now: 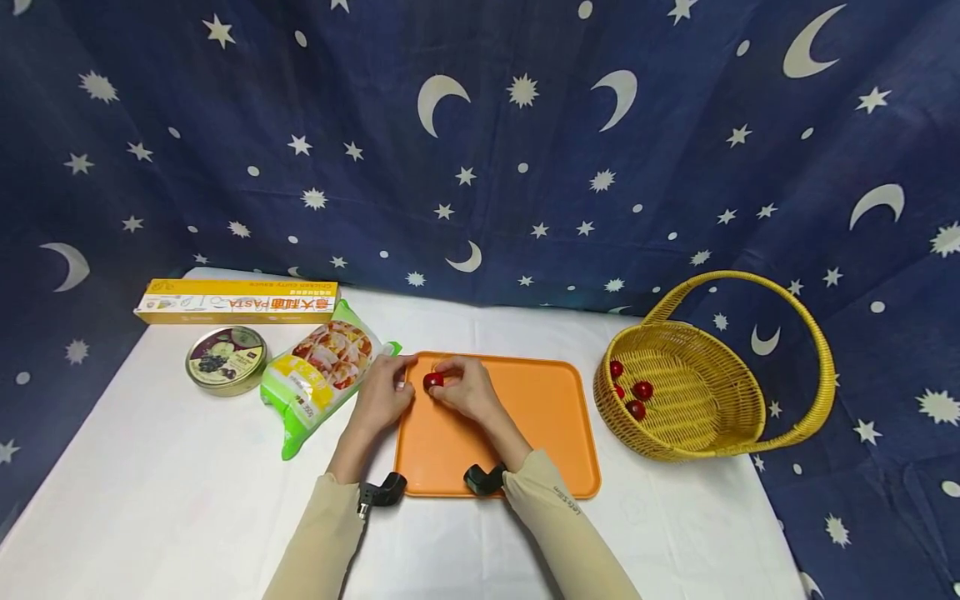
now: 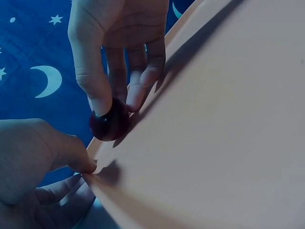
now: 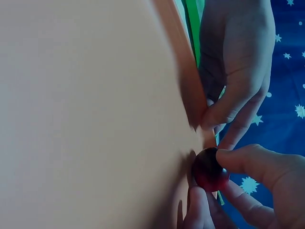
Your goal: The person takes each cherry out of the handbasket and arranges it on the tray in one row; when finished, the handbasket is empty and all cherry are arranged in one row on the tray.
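Note:
A dark red, shiny cherry [image 1: 432,381] is pinched between the thumb and fingers of my right hand [image 1: 471,390], over the far left corner of an orange tray [image 1: 525,417]. Close beside it, my left hand [image 1: 381,398] grips the tray's rim at that corner. In the left wrist view, the left thumb lies on top of the rim with fingers under it, and the cherry [image 2: 109,121] is a little above the tray surface. Several more cherries [image 1: 642,390] lie inside a yellow wicker basket [image 1: 622,421] at the right.
A green and yellow food packet [image 1: 322,367] lies just left of the tray. Farther left are a round tin [image 1: 225,358] and a long pasta box [image 1: 240,302]. The basket's tall handle [image 1: 821,358] leans out to the right. A blue star-patterned cloth [image 1: 495,208] hangs behind the white table.

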Demonstrator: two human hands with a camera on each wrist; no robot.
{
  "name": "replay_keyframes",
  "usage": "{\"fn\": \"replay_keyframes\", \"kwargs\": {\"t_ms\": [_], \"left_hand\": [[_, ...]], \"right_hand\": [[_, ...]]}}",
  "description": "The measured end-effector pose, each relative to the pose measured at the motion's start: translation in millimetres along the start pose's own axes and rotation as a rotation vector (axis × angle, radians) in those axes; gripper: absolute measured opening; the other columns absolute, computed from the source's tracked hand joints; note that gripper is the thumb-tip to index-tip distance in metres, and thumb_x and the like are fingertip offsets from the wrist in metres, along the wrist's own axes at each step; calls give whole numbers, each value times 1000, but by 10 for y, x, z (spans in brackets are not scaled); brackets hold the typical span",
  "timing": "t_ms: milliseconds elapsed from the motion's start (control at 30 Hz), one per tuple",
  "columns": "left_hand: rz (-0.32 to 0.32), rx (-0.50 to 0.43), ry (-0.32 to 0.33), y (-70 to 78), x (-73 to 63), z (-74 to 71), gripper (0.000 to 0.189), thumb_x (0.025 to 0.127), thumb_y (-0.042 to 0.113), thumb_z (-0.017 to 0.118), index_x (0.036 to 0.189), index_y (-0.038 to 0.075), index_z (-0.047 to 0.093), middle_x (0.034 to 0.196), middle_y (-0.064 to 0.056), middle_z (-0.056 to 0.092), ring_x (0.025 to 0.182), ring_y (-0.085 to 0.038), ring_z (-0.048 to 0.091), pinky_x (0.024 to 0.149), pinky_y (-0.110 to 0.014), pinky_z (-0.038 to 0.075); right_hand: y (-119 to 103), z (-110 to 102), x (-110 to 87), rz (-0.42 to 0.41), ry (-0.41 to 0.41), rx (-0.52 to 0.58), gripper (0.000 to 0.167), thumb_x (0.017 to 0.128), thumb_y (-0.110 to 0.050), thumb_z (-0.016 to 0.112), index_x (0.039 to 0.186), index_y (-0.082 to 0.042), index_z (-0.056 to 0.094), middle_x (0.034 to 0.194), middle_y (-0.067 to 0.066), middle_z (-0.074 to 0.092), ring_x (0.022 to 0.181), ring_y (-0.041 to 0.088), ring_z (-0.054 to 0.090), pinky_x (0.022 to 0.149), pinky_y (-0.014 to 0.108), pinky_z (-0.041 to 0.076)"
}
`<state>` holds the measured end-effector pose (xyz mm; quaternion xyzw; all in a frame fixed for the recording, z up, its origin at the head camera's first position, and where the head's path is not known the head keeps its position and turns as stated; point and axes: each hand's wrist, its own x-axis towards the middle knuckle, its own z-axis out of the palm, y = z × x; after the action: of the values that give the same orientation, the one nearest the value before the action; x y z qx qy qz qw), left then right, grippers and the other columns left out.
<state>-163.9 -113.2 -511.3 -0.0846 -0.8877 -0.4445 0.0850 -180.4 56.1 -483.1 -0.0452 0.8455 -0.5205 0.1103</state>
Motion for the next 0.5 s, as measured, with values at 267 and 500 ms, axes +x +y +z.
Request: {"fn": "replay_keyframes", "kwargs": {"t_ms": [267,500], "left_hand": [[-23,9,-10,9,2,1,44,75,-4,66,119,-3,67,92,-15,56,85,-28,49,75,-40,38],[-34,11,-18,21,-4,-1,43,76,-4,65,120,-3,67,96,-17,56,87,-30,50,76,-41,39]], "right_hand": [[-3,-1,-16,14,9,32,30,74,-2,81,101,5,70,92,15,71,72,17,67,66,26,54],[13,-59,1,28,16,13,33,74,-8,83,102,4,70,94,14,70,75,18,67,68,27,54]]}}
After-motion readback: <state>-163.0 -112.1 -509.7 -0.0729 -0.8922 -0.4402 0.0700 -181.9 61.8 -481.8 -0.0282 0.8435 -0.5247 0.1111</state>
